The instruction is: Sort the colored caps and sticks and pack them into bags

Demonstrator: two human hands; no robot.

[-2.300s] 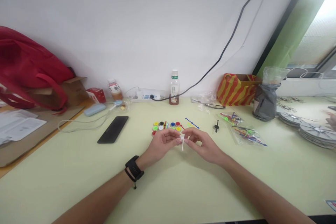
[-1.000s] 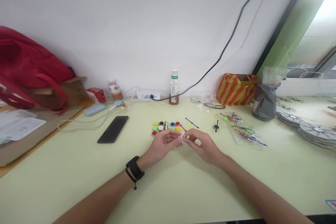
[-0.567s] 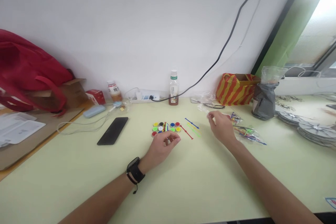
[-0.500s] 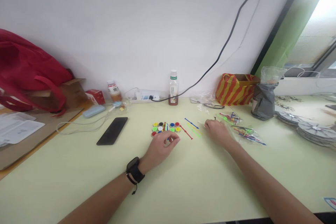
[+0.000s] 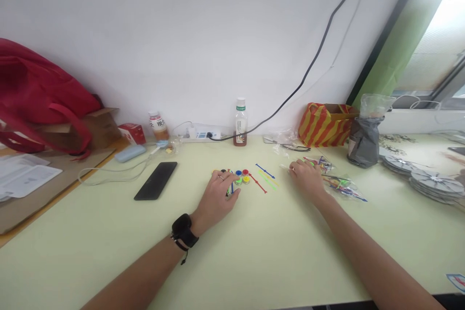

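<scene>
My left hand (image 5: 220, 196) lies over the left part of a cluster of small coloured discs, its thumb apart from the bent fingers. Past its fingertips show a blue disc (image 5: 239, 173), a red disc (image 5: 245, 172) and a yellow disc (image 5: 246, 180); the discs under the palm are hidden. My right hand (image 5: 307, 180) is closed, and a bit of clear plastic bag (image 5: 285, 167) sticks out at its fingertips. Between the hands lie a blue arrow-shaped stick (image 5: 265, 171), a red one (image 5: 257, 183), and yellow and green ones.
Bags of coloured parts (image 5: 345, 186) lie right of my right hand. Farther right are stacked grey discs (image 5: 438, 184) and a grey bag (image 5: 365, 143). A black phone (image 5: 156, 181) lies left. A bottle (image 5: 240, 123) and a power strip (image 5: 198, 134) stand along the wall.
My left hand has shifted left and forward, covering more of the left discs, with its fingers less curled. My right hand has moved slightly right, with the clear plastic at its fingertips.
</scene>
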